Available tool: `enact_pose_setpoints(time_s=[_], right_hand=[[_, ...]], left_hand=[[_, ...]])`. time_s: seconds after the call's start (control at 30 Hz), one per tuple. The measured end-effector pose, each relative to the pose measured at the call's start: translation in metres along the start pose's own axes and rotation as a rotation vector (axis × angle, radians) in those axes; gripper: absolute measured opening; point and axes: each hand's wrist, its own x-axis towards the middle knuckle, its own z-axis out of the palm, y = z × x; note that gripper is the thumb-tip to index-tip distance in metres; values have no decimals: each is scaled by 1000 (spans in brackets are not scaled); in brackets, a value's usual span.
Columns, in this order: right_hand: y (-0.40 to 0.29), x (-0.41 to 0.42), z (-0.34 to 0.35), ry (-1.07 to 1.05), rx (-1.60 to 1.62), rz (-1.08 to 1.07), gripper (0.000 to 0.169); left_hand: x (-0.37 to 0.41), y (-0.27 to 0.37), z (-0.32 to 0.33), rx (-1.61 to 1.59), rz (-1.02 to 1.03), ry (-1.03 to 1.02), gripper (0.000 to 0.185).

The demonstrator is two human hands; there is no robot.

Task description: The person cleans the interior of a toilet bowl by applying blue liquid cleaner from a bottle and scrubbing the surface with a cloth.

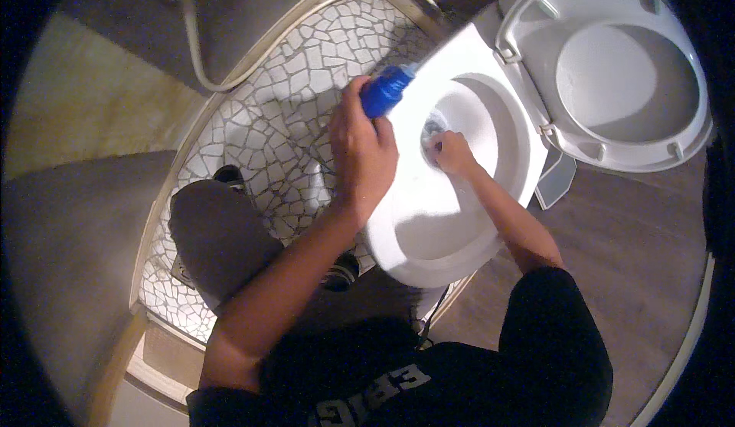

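My left hand (365, 154) is wrapped around a blue bottle (382, 91) with a pale top, above the left rim of a white toilet bowl (382, 249). Inside the bowl, my right hand (456, 154) reaches down beside the drain opening (434, 125). Its fingers are curled, and whether they grip anything is too unclear to see. The toilet seat and lid (620, 151) are raised, leaning back on their hinges at the upper right.
White mosaic tile (313, 65) covers the floor, with my shoes (341, 272) on it. A pale hose (198, 65) hangs from a fitting at the upper left and runs along the floor edge. A grey wall (626, 237) stands close on the right, with a small angular plate (557, 180) on it.
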Motion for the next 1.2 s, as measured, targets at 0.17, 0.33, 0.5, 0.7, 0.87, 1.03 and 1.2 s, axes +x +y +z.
enact_pose_setpoints(time_s=[0.17,0.33,0.5,0.7,0.87,1.03,1.2], right_hand=[[-14,-9,6,282,344,-7,31],[48,121,62,297,93,124,36],[108,138,92,347,-287,-87,36],[54,56,-12,334,76,-176,36],[17,112,26,105,-182,-29,35],[146,148,123,497,113,15,37],[29,93,53,319,-30,-16,32]], left_hand=[[-1,-3,5,-32,-68,-5,50],[0,2,7,-67,-70,-5,50],[-1,-3,11,-46,24,41,51],[-3,-3,4,28,-19,20,50],[-1,-4,-8,65,-88,22,50],[-2,13,21,-44,-51,-60,52],[-3,-7,-5,45,-39,12,52]])
